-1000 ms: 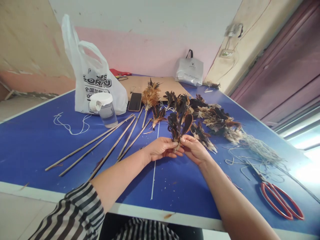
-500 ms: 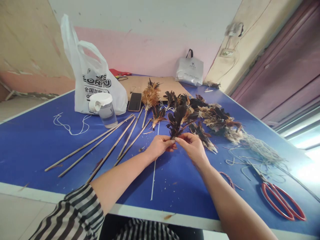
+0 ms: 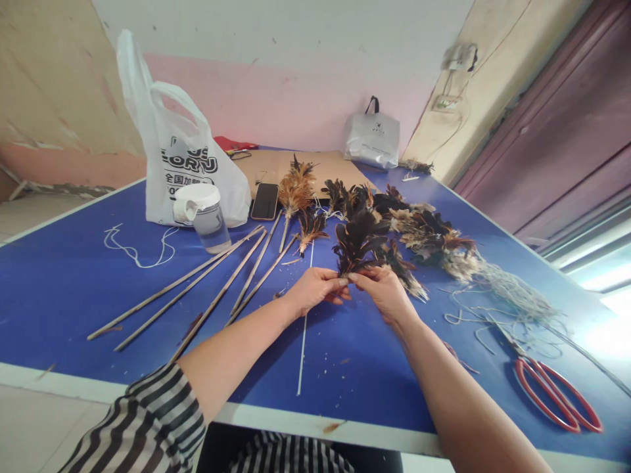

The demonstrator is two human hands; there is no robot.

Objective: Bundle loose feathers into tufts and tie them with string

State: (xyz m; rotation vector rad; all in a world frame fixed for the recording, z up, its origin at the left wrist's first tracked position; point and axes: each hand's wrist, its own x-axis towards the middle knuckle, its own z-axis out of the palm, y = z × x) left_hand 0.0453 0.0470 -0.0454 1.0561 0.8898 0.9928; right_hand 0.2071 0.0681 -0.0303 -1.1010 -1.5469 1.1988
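Note:
Between my two hands stands a bunch of dark feathers (image 3: 359, 238), tips pointing away from me. My left hand (image 3: 319, 289) pinches its base with thumb and fingers. My right hand (image 3: 382, 289) grips the same base from the other side, the thumbs close together. The quill ends are mostly hidden by my fingers. Just beyond lie a small brown feather bunch (image 3: 311, 228) and a feather bundle with pale quills (image 3: 401, 270). A golden-brown feather bunch on a stick (image 3: 296, 187) rests farther back.
Several thin sticks (image 3: 221, 299) lie at left, near a lidded plastic jug (image 3: 211, 220) and a white plastic bag (image 3: 192, 157). A phone (image 3: 265, 201) lies behind. At right are a feather pile (image 3: 434, 236), tangled string (image 3: 517, 292) and red-handled scissors (image 3: 555, 391). A silver bag (image 3: 373, 139) stands at the back.
The dark feathers have fanned out wider and lean more to the right. My right hand has shifted slightly right and down; my left hand keeps its pinch.

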